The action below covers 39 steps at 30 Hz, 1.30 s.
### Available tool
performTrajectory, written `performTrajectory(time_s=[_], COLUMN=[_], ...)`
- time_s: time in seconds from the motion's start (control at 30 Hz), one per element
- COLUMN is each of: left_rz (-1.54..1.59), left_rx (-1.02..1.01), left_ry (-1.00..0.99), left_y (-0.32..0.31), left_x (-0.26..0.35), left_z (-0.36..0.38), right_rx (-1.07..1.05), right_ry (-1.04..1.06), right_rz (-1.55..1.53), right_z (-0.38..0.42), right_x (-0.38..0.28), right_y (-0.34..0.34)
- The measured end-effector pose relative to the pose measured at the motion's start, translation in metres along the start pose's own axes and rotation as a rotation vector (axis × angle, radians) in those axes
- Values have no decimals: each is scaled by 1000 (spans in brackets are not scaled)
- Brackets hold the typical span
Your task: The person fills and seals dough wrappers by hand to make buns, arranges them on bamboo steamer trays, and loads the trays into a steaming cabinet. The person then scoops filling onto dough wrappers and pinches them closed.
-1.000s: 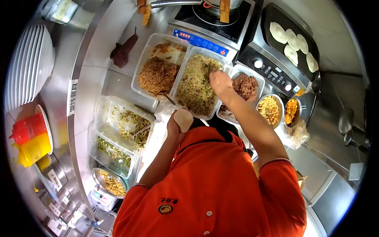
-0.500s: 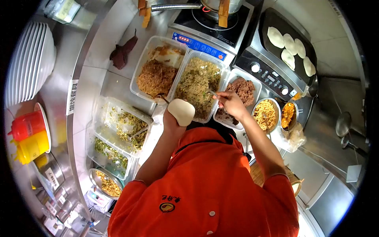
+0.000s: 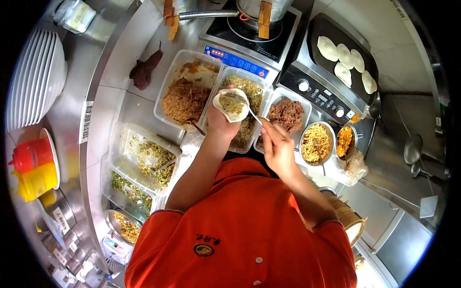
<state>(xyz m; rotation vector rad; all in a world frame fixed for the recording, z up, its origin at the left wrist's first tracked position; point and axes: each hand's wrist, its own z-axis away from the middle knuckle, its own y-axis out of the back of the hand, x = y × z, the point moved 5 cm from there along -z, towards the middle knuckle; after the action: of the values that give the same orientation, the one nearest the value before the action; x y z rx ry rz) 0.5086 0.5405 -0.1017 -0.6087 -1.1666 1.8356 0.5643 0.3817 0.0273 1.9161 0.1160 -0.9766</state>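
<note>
- Pretty clearly a commercial kitchen, some kind of food stall or small restaurant prep line.
- Stainless steel counter (image 3: pixel 113 91) all around, with labels stuck on the edge.
- Row of clear plastic tubs (image 3: pixel 185 98) full of fillings: shredded brown stuff, a green-flecked mix, dark mince, plus metal bowls (image 3: pixel 317 142) of yellow crumble.
- Induction cooker (image 3: pixel 249 36) with a pot on it, and next to that an electric griddle (image 3: pixel 343 62) with flat dough rounds (image 3: pixel 343 72) cooking.
- Big stack of white plates (image 3: pixel 36 77) on the left, red and yellow squeeze bottles (image 3: pixel 31 168) beside them.
- Person wears an orange uniform shirt (image 3: pixel 240 230) with a logo.
- Ladles (image 3: pixel 415 153) lie at the right.
</note>
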Motion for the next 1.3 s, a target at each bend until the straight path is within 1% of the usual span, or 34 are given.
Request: performTrajectory(time_s=[0.07, 0.1, 0.13, 0.2, 0.27, 0.33, 0.37, 0.4, 0.47, 0.5, 0.53, 0.6, 0.63, 0.67, 0.7, 0.73, 0.77, 0.8, 0.83, 0.9, 0.93, 1.0, 1.03, 1.07, 1.13, 1.17, 1.2, 1.23, 1.27, 1.3], left_rz=[-109, -226, -225, -150, -108, -73, -55, -54, -102, -102, -100, -93, -87, -81, -120, -86, -71, -54, -55, 13, 13, -86, -50, -47, -501, -502, -423, -345, -350, -305], left_rx=[-170, -37, -39, 28, 16, -103, -96, -98, -179, -180, -206, -225, -145, -68, -86, -164, -167, -164, -161, -219, -218, -131, -167, -164, 124, 123, 192, 261, 261, 162], left_ry=[-38, -120, -112, -55, -36, -18, 34, 34, 45, 43, 21, 5, 15, 24, 66, 81, 64, 48, 49, 79, 79, 1, 26, 22, -176, -178, -155, -129, -126, -68], left_y=[-14, -24, -33, -42, -39, -32, -26, -23, -18, -14, -13, -16, -27, -32, -22, -11, 5, 8, 11, 5, 1, -2, 0, 7, 31, 33, 34, 37, 40, 41], left_x=[0, -4, -4, 0, 3, 5, 4, 4, 4, 5, 7, 5, 1, -1, 3, 8, 10, 11, 9, 5, 6, 11, 17, 26, 54, 62, 68, 72, 77, 76], left_z=[6, 16, 24, 34, 37, 31, 31, 31, 32, 31, 29, 35, 43, 47, 45, 38, 31, 33, 33, 32, 33, 34, 34, 35, 36, 35, 35, 37, 39, 39], right_rx=[-154, -272, -266, -474, -487, -534, -525, -525, -673, -688, -690, -402, -518, -514, -472, -432, -568, -569, -574, -585, -584, -759, -748, -578, -510, -495, -450, -446, -537, -621], right_ry=[-292, -384, -388, -992, -1001, -1068, -1107, -1105, -1195, -1209, -1208, -1127, -1109, -1110, -1120, -1129, -1113, -1120, -1171, -1283, -1285, -1277, -1079, -973, -939, -645, -337, -340, -267, -188], right_rz=[-484, -728, -725, -1201, -1213, -1304, -1397, -1396, -1573, -1591, -1590, -1398, -1411, -1410, -1364, -1321, -1345, -1349, -1429, -1588, -1589, -1737, -1812, -1569, -922, -421, 68, 64, 363, 665], right_z=[15, 22, 14, 15, 18, 21, 21, 20, 23, 22, 20, 15, 17, 21, 21, 21, 31, 35, 37, 38, 37, 33, 24, 17, -9, -20, -25, -32, -38, -40], right_x=[23, 37, 33, 31, 32, 33, 30, 31, 27, 20, 19, 32, 39, 40, 40, 41, 46, 46, 42, 41, 43, 43, 45, 56, 72, 92, 109, 116, 117, 114], right_y=[-13, -33, -24, -21, -24, -33, -35, -33, -30, -21, -21, -14, -19, -20, -20, -21, -33, -38, -44, -49, -45, -36, -32, -30, -20, -32, -49, -65, -83, -95])
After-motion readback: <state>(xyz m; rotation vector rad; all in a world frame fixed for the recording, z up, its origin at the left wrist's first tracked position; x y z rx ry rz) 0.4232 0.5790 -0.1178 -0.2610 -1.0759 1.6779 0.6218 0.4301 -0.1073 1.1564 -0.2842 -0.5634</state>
